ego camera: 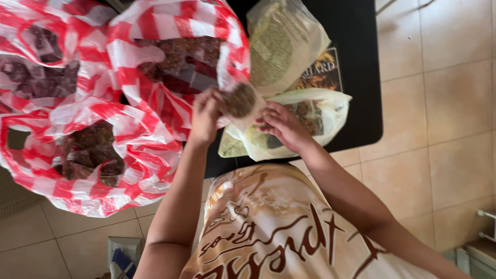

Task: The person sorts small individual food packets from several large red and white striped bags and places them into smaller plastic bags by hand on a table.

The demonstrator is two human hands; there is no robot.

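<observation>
Both hands, left hand (205, 114) and right hand (281, 124), pinch one small brown round packet in clear plastic (241, 101); thin film could slip, dropping it among the red-and-white striped plastic bags (93, 150).

A black table (361, 77), set on a floor of pale beige tiles (444, 103). Crowded across its left part with three red-and-white striped plastic bags: one at the near left edge (93, 160), full of dark packets and overhanging the table; one at the far left (41, 57); one toward the middle (175, 57), also holding dark packets. To the right, a clear bag with a greenish round print (281, 46), resting partly over a dark book (323, 72). Nearer the front edge, a pale yellowish bag (315, 116) lying open, dark contents showing inside.
</observation>
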